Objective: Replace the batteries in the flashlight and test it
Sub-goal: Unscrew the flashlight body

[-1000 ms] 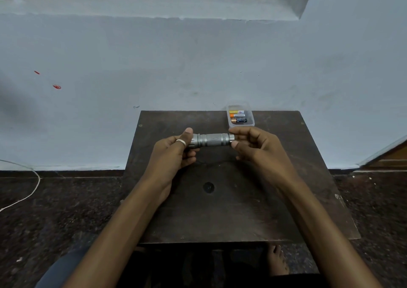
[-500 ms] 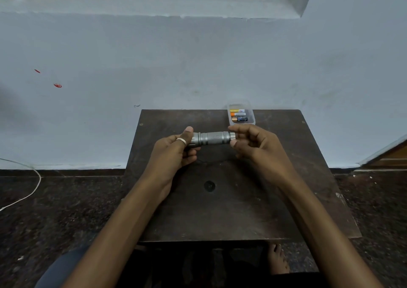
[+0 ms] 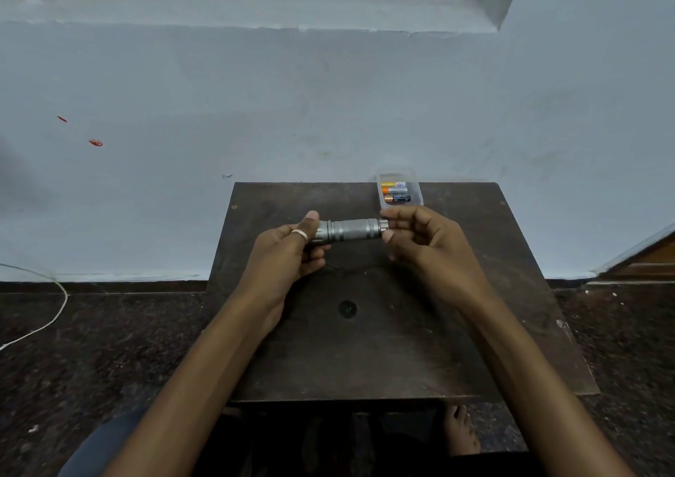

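- A thin white cable (image 3: 54, 294) loops over the dark floor at the far left, well apart from the work
- The left hand (image 3: 288, 252) is clamped on the wide head end of the flashlight, fingers curled under it and 1 finger, wearing a ring (image 3: 300, 234), laid over the top
- The flashlight (image 3: 352, 230), a silver knurled tube, is held in the air just above the far half of the dark wooden table (image 3: 365, 359), not resting on it. Its long axis runs left to right and level, square across the person's view, with the head to the left and the narrow tail to the right
- That axis is what the coming move turns on, as I judge it: the 2 hands sit at opposite ends of 1 line, so twisting them against each other should unscrew the tail, and drawing them apart along that line should free it. Whether the tail cap is already loosened I cannot tell
- The right hand (image 3: 427, 243) pinches the tail end between thumb and fingertips, a lighter hold than the left's, and it is the hand nearer the spare cells
- Just beyond the right hand's fingers, at the table's far edge, a small clear container (image 3: 396, 175) holds 3 batteries (image 3: 396, 191) lying side by side, their lengths also running left to right
- A bare foot (image 3: 462, 429) shows below the table's near right edge
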The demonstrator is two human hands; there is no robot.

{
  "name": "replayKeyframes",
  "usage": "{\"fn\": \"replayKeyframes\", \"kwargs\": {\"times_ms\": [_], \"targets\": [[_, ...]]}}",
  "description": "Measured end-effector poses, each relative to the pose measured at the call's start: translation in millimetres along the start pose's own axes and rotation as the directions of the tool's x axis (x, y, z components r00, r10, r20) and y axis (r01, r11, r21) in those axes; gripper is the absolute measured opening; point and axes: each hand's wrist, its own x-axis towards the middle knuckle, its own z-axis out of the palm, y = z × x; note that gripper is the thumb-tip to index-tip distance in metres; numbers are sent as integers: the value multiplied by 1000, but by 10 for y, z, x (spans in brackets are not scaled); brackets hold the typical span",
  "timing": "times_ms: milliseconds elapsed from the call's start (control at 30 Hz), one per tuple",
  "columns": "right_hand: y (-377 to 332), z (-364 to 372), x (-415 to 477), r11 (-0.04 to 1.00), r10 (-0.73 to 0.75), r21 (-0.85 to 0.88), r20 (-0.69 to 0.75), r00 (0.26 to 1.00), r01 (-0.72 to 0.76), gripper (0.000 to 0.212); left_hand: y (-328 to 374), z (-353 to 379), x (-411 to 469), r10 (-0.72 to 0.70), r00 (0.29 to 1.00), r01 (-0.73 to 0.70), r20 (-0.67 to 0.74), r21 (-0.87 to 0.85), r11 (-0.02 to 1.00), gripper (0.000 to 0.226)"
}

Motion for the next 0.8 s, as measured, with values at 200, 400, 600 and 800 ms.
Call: {"fn": "replayKeyframes", "kwargs": {"times_ms": [200, 400, 600, 800], "targets": [[26, 11, 10, 999, 42, 21, -2, 999, -42, 26, -5, 11, -2, -3, 1000, 3, 1, 1, 1000, 31], [9, 52, -7, 987, 57, -147, -38, 998, -62, 30, 4, 34, -11, 3, 1000, -3, 4, 1, 1000, 33], [7, 12, -8, 993, 40, -107, 2, 999, -39, 14, 5, 22, -21, 3, 1000, -3, 2, 9, 1000, 32], [-26, 16, -14, 999, 29, 13, 28, 999, -30, 32, 6, 4, -11, -1, 1000, 1, -2, -2, 1000, 31]]}}
